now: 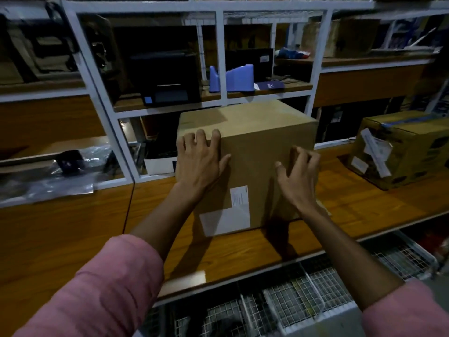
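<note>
Left hand [199, 164] and right hand [299, 177] clasp a plain brown cardboard box [255, 147] bearing white labels [239, 198].

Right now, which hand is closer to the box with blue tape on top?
Right. The right hand holds the plain box's right edge, toward the taped box; the left hand grips the plain box's left top edge, farther away.
</note>
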`<act>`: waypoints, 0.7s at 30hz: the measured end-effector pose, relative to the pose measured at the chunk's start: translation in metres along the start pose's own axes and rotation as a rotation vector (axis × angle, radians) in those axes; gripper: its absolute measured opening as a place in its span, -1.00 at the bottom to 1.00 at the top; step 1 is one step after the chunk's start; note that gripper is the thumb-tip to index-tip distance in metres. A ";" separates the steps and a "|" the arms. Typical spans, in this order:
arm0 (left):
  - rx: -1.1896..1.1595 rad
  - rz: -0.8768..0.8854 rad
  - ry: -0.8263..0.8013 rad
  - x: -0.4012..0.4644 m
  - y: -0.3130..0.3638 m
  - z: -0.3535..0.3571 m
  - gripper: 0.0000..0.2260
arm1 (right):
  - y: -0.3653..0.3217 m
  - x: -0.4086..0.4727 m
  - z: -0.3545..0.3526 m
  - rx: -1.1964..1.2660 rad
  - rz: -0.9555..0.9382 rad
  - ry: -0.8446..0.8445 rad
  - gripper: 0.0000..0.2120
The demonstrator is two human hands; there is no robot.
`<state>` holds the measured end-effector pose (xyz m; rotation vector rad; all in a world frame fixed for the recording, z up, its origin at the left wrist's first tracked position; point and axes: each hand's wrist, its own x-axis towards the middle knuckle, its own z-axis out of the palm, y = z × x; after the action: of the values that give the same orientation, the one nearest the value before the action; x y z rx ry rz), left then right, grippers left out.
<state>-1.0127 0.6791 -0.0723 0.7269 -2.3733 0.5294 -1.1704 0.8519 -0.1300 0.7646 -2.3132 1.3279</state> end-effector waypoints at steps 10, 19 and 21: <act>-0.154 -0.466 -0.070 -0.073 -0.114 0.004 -0.43 | -0.071 0.015 0.025 0.142 -0.156 -0.126 -0.47; -0.295 -0.740 0.116 -0.101 -0.149 -0.030 -0.27 | -0.141 -0.020 0.064 0.265 -0.479 -0.106 -0.65; -0.341 -0.847 0.186 -0.102 -0.161 -0.036 -0.21 | -0.143 -0.028 0.068 0.304 -0.471 -0.115 -0.69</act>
<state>-0.8310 0.6109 -0.0794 1.3273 -1.6953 -0.1610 -1.0635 0.7416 -0.0826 1.4120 -1.8561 1.4461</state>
